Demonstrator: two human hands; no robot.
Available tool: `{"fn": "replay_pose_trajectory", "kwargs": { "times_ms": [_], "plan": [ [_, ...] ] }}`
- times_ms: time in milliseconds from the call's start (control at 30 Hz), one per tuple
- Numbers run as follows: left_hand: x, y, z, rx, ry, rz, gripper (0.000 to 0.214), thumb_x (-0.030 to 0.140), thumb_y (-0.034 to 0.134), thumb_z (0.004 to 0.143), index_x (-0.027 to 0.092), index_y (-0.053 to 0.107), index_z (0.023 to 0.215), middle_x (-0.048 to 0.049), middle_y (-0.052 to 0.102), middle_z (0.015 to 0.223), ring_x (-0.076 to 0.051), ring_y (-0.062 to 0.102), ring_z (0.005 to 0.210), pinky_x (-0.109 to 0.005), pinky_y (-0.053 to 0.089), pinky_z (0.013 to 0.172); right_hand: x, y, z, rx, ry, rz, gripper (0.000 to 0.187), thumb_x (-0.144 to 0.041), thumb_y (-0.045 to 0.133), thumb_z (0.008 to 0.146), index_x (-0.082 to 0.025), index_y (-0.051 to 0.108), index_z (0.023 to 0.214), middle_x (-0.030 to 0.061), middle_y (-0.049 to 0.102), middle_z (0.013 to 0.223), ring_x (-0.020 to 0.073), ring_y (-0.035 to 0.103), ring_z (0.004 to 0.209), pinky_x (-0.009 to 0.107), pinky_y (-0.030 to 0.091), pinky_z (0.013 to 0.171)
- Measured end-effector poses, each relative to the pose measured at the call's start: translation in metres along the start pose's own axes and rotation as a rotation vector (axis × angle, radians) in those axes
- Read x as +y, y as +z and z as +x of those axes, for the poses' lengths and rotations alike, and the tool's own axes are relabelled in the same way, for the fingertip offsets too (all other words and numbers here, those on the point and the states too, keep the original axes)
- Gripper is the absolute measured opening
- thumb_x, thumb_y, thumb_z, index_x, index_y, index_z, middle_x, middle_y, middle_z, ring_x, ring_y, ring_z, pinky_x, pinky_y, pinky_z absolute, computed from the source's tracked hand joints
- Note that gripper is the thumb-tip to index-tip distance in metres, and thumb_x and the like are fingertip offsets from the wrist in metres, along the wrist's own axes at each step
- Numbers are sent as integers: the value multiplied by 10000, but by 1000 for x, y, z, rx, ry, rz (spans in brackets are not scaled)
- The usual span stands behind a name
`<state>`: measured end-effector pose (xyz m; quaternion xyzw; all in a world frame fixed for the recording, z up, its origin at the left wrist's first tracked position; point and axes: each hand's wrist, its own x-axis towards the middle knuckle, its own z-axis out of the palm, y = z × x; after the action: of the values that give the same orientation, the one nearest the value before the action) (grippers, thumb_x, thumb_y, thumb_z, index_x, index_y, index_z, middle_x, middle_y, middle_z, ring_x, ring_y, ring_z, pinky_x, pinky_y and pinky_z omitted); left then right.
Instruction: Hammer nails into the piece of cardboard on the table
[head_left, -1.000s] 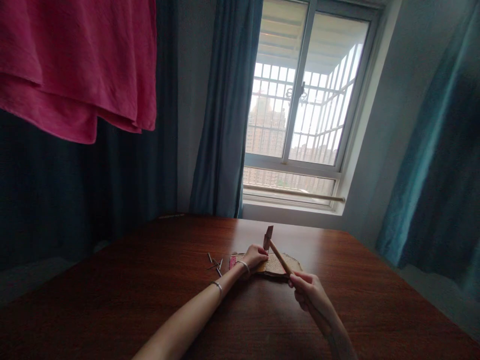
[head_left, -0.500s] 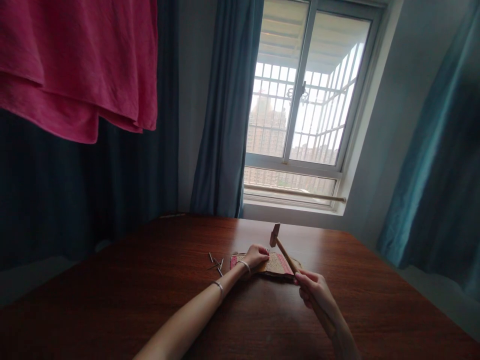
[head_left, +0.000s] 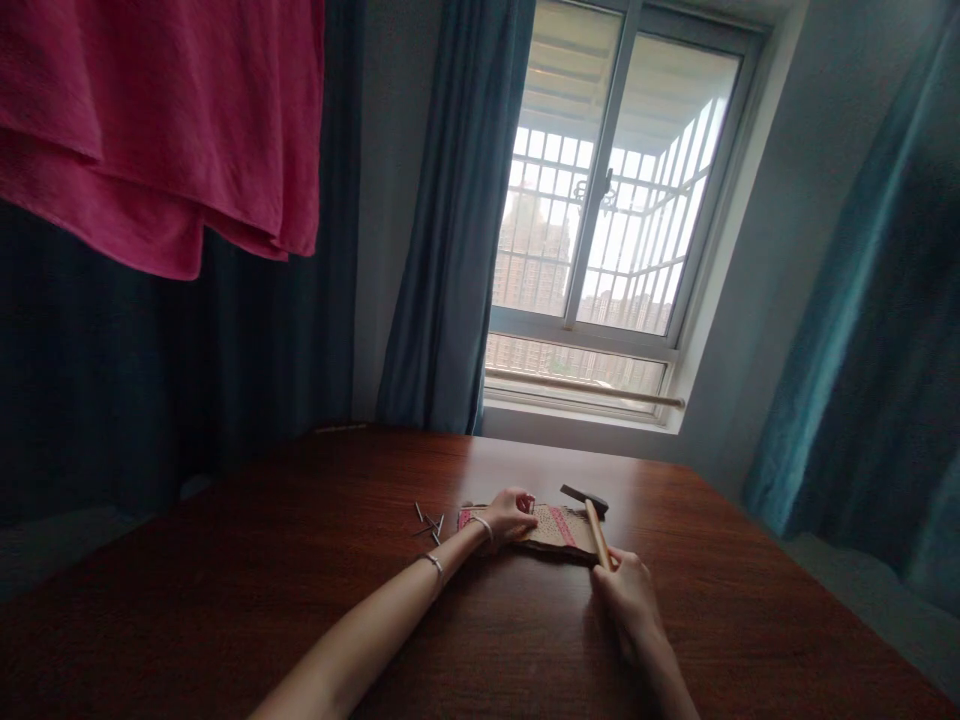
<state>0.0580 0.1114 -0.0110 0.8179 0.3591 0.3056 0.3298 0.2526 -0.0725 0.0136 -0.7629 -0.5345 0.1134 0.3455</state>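
My left hand (head_left: pixel 514 515) rests on a piece of corrugated cardboard (head_left: pixel 551 530), its fingers pinched around what looks like a small metal nail (head_left: pixel 533 504), mostly hidden by the fingertips. Pink stripes and many small dots cover the cardboard. In my right hand (head_left: pixel 628 588), closed around the wooden handle, is a hammer (head_left: pixel 598 530). Its dark head is over the far right part of the cardboard, turned sideways and apart from the left fingers. Several loose metal nails (head_left: pixel 430 523) lie on the table just left of the cardboard.
The brown wooden table (head_left: pixel 300 600) reaches back to a wall with a barred window (head_left: pixel 592 200). Blue curtains (head_left: pixel 442 220) hang to the left and right. A pink towel (head_left: pixel 187 130) hangs at upper left, above the table.
The hammer has swung down and to the right, its head turning sideways away from the left fingers. My left hand stays on the cardboard in nearly the same place.
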Motion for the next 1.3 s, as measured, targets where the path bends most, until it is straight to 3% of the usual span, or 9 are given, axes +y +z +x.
{"fn": "replay_pose_trajectory", "kwargs": {
  "times_ms": [267, 400, 533, 633, 800, 967, 1167, 1300],
  "plan": [
    [1, -3, -1, -39, 41, 0, 618, 286, 659, 552, 121, 517, 1131, -20, 600, 785, -136, 532, 700, -214, 403, 626, -5, -6, -7, 8, 27, -208, 273, -233, 492, 675, -195, 662, 885, 123, 683, 823, 259, 622, 810, 270, 408, 624],
    [0, -6, 2, -45, 15, -48, 565, 184, 538, 623, 104, 466, 1178, -33, 610, 803, -141, 538, 736, -227, 405, 686, -6, -2, -7, 12, 1, -284, 249, -247, 482, 711, -182, 654, 878, 132, 679, 827, 257, 624, 814, 277, 419, 637],
    [-6, -13, 4, -50, -79, -166, 608, 122, 505, 589, 107, 433, 1193, -25, 625, 797, -145, 557, 746, -228, 417, 676, -7, 1, -9, 37, 14, -411, 250, -277, 459, 750, -168, 651, 868, 138, 670, 807, 252, 625, 784, 292, 433, 647],
    [-14, -23, 2, 10, -128, -208, 567, 82, 471, 566, 103, 481, 1133, -33, 628, 791, -138, 565, 715, -220, 424, 637, -6, 1, -11, 81, 2, -501, 272, -296, 464, 756, -165, 644, 911, 139, 651, 829, 256, 608, 823, 307, 439, 677],
    [-25, -55, -7, 201, -156, -205, 401, 58, 415, 572, 90, 594, 930, -46, 622, 728, -120, 560, 638, -213, 420, 599, -4, 0, -14, 64, 32, -550, 291, -301, 438, 772, -190, 626, 963, 132, 626, 858, 263, 604, 827, 334, 447, 667],
    [-30, -103, -22, 315, -230, 38, 247, 153, 453, 633, 100, 647, 777, -47, 631, 691, -127, 546, 612, -209, 397, 572, -1, 3, -12, 16, 54, -544, 309, -302, 393, 793, -199, 609, 987, 130, 604, 871, 267, 612, 808, 347, 450, 658],
    [-35, -159, -49, 248, -430, 476, 294, 338, 500, 680, 103, 624, 553, -56, 594, 537, -154, 565, 599, -209, 364, 552, 5, 6, -12, -5, 37, -528, 336, -288, 342, 809, -186, 594, 1007, 139, 574, 882, 273, 606, 812, 362, 451, 658],
    [-48, -172, -64, 124, -583, 542, 220, 296, 575, 607, 98, 588, 512, -62, 571, 496, -153, 548, 507, -219, 370, 492, 5, 5, -12, -12, 47, -508, 336, -320, 352, 801, -186, 605, 978, 139, 566, 875, 276, 599, 814, 368, 453, 652]
  ]
}}
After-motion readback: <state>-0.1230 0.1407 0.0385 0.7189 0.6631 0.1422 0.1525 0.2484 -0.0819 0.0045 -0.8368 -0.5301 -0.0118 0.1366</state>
